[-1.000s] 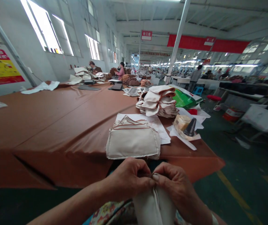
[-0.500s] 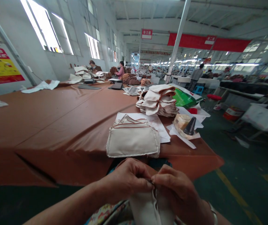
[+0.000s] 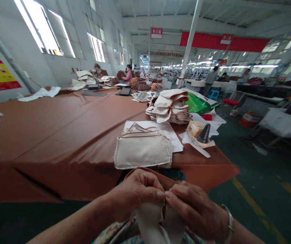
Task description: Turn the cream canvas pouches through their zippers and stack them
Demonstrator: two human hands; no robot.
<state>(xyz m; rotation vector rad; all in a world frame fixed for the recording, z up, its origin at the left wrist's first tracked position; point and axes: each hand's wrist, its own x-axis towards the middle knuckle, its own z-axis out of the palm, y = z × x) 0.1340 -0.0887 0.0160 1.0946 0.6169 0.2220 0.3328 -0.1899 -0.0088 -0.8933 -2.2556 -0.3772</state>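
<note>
Now I am keeping both grips, left hand (image 3: 137,191) and right hand (image 3: 194,208), pinched on the cream fabric piece (image 3: 158,223), drawn lower toward my lap than before.

Cream fabric piece (image 3: 158,223) cut off by bottom edge; pinched seam hidden between fingertips (image 3: 160,195); distant workers too small.
</note>
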